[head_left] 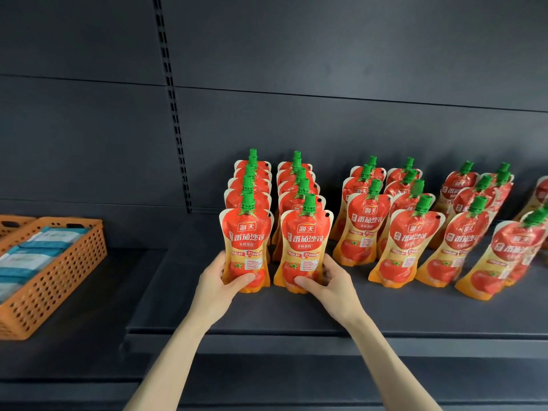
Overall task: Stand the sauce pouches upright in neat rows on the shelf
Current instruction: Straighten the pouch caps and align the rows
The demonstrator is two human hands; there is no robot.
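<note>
Hands [213, 287] [332, 287] grip pouches [246, 241] [305, 241]; basket [59, 281] holds packets [29, 258].

Orange perforated plastic basket [63, 277] at far left, cut off by the frame edge. Inside it, flat blue-and-white wrapped packets [41, 249] lie stacked in rows. Second orange perforated basket [13, 223] just behind it, mostly out of view. Dark grey metal back panel [326, 54] spans the rear. Black slotted vertical upright [172, 99] runs down the panel, left of centre.
</note>
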